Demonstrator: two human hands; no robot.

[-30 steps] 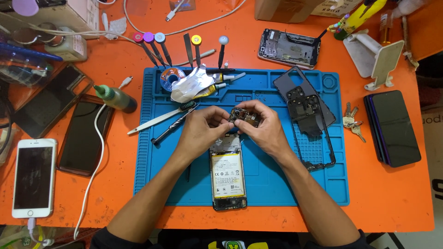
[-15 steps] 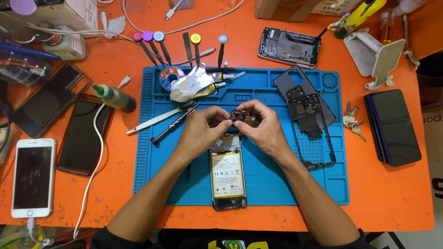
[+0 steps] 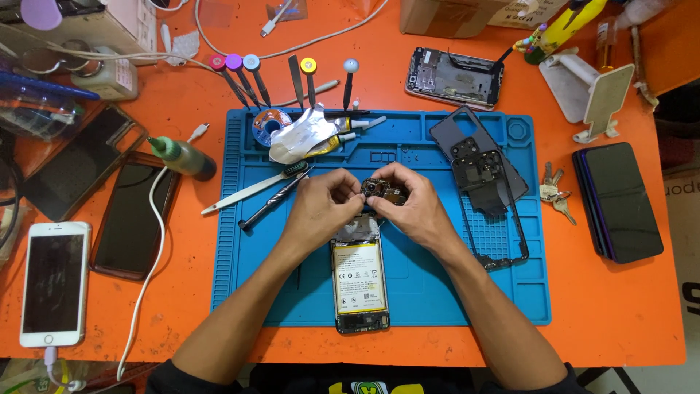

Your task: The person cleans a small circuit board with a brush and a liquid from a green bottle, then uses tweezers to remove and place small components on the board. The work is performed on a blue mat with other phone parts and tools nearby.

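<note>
Orange tabletop [image 3: 620,306] fills my view, with a blue silicone repair mat [image 3: 437,292] laid across its middle and tools scattered along the far edge. Over the mat's centre I see both hands meeting on one thing — a small dark circuit board with a round camera lens [image 3: 380,191], held up off the mat. My left hand [image 3: 321,208] pinches the board's left end between thumb and fingertips; my right hand [image 3: 412,208] wraps the right end, fingers curled over it, so both grips are closed on the board and neither is free. The board's long axis runs left to right, across my view, and it sits straight above the top end of the opened smartphone with the yellow-white battery [image 3: 359,277], whose long axis runs toward me, at right angles to the board. So the phone lies just below and nearer to me than the grip, about equally near either hand. Off to the right lie a dark grey plastic back cover [image 3: 477,149] and a thin black phone frame [image 3: 503,233]; a white plastic pry tool [image 3: 244,193] rests left of the hands.
</note>
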